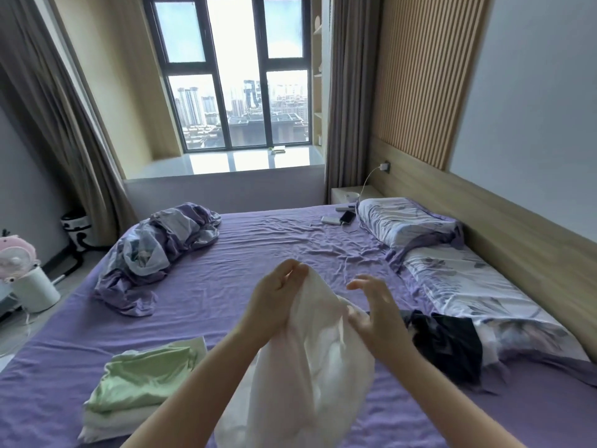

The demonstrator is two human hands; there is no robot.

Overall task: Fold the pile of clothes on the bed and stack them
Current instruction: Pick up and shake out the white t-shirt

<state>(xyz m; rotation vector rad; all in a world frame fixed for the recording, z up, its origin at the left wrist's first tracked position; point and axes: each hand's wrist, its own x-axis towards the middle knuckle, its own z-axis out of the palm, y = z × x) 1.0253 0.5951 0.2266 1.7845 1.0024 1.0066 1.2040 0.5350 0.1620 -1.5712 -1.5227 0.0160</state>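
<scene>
One white garment [307, 367] held up above the near bed [258, 253], long axis hanging downward, left hand [277, 295] pinching its top edge, right hand [374, 315] fingers spread loosely against its right side, one folded green-topped stack [142, 379] near left, one dark garment [449, 347] right

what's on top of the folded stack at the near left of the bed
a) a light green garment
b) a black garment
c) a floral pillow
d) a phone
a: the light green garment lies folded on top of a white piece at the near left of the bed, while the dark clothes sit unfolded on the right by the pillows.
</scene>
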